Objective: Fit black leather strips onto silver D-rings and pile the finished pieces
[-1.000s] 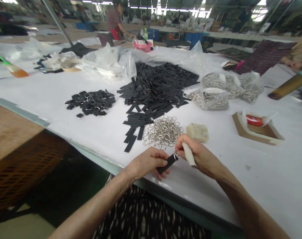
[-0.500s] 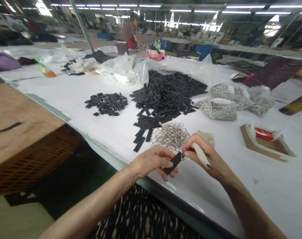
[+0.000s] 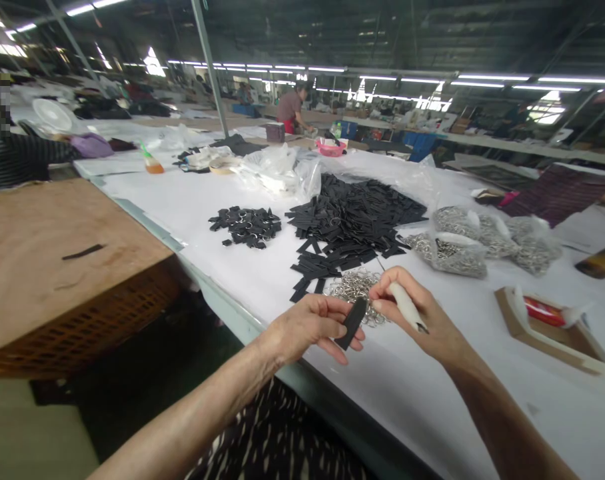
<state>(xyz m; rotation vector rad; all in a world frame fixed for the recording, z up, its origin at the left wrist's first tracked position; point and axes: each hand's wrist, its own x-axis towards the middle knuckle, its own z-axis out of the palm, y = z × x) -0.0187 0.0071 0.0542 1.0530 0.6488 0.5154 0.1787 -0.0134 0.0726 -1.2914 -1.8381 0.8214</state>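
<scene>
My left hand is closed on a short black fabric strip, pinched between thumb and fingers. Close on its right, my right hand is closed around the pale handle of an awl-like tool, whose thin tip sticks out past the knuckles. Thumb and forefinger of that hand meet beside the strip's upper end; whether they also pinch a metal ring there I cannot tell. Just behind both hands lies a pile of silver metal rings. Beyond it spreads a big heap of black strips.
Left of the heap is a smaller pile of black pieces with rings. Bags of metal rings and an open cardboard box are on the right. A wooden board stands at the left. A co-worker is farther back.
The view has swung left and up. The strip has turned more upright in my left hand, and the ring at its end no longer shows plainly. Both hands stay close together.
</scene>
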